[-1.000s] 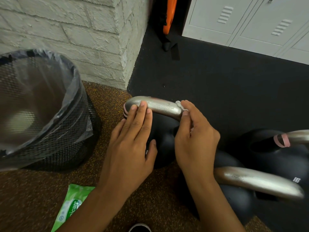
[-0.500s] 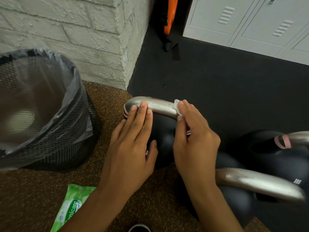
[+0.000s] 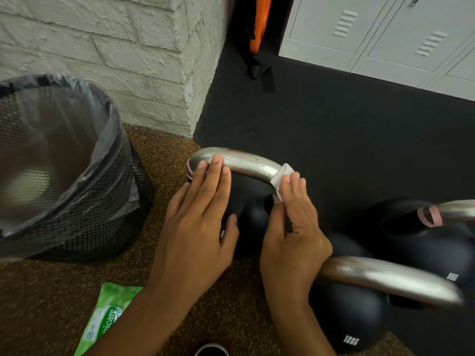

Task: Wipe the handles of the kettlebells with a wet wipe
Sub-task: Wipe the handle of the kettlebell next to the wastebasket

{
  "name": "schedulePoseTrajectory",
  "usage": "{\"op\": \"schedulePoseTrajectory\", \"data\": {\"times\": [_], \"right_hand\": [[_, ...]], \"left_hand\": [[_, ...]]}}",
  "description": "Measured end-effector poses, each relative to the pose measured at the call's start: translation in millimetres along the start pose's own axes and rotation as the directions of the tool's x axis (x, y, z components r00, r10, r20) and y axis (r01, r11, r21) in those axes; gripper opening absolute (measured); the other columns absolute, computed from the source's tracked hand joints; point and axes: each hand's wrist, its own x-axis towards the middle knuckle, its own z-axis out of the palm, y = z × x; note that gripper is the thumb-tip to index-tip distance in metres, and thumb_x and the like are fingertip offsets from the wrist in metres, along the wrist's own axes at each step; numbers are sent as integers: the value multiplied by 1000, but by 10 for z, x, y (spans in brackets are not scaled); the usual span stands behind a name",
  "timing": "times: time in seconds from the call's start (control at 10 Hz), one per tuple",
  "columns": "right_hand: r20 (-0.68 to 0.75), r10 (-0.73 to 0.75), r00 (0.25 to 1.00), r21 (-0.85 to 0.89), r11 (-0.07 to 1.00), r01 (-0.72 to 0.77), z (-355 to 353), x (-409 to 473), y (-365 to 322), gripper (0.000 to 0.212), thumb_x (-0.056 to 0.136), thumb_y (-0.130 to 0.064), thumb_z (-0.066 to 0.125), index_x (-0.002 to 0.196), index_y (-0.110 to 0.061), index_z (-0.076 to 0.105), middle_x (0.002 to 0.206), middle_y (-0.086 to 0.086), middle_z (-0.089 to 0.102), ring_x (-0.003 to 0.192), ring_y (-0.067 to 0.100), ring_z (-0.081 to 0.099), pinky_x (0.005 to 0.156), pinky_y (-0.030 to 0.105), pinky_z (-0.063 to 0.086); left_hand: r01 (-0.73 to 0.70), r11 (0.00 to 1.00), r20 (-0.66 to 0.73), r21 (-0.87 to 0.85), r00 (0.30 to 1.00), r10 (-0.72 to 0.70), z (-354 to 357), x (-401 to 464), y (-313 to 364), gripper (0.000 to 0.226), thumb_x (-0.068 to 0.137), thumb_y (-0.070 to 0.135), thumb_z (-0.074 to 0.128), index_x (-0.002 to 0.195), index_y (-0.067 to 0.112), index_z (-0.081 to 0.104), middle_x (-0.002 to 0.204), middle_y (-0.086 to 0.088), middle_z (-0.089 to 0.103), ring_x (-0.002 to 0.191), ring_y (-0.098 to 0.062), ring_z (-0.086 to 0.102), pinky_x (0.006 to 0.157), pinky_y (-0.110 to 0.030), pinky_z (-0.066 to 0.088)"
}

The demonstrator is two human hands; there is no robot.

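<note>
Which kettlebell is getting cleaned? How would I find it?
Find the mesh bin by the brick wall. The kettlebell nearest it is the one: its silver handle has a white wipe pressed on it.

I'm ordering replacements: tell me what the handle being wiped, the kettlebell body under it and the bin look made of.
Handle: bare metal, likely steel, going by its silvery, slightly pebbled sheen. Kettlebell body: probably cast metal under a matte black coating; it reflects little. Bin: black metal mesh, by its fine perforated wall, lined with a thin, translucent, crinkled plastic bag.
</note>
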Motion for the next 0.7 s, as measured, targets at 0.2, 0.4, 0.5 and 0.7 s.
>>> {"op": "schedulePoseTrajectory", "data": {"times": [0.2, 0.4, 0.5, 0.7], "right_hand": [[-91, 568, 818, 443, 759, -478, 138, -40, -342, 33, 96, -1, 64, 125, -14, 71, 132, -9, 68, 130, -1, 57, 112, 28, 46], [51, 703, 709, 564, 566, -601, 97, 3, -457, 30, 99, -11, 60, 128, -11, 69, 134, 2, 67, 129, 11, 59, 111, 41, 47], [163, 737, 656, 569, 473, -673, 76, 33, -420, 36, 101, -17, 58, 134, -3, 62, 139, 18, 60, 130, 31, 57, 108, 48, 45], [134, 778, 614, 677, 380, -630, 88, 31, -567, 22, 95, -17, 68, 116, -21, 72, 128, -7, 67, 115, 6, 67, 96, 23, 56]], "left_hand": [[-12, 1000, -8, 26, 1000, 12, 21, 3, -14, 74, 93, 27, 59, 157, 5, 30, 168, -10, 22, 156, -23, 19, 118, -49, 36], [-23, 999, -7, 32, 1000, 24, 8, 13, -20, 73, 93, 26, 59, 157, 4, 30, 168, -10, 23, 156, -23, 19, 119, -48, 35], [-23, 999, -4, 33, 1000, 23, 0, 15, -24, 72, 94, 26, 57, 157, 4, 30, 167, -10, 23, 156, -22, 19, 120, -47, 34], [-33, 999, -3, 30, 999, 33, -15, 17, -34, 71, 94, 26, 57, 156, 4, 32, 167, -9, 23, 156, -22, 20, 119, -47, 34]]}}
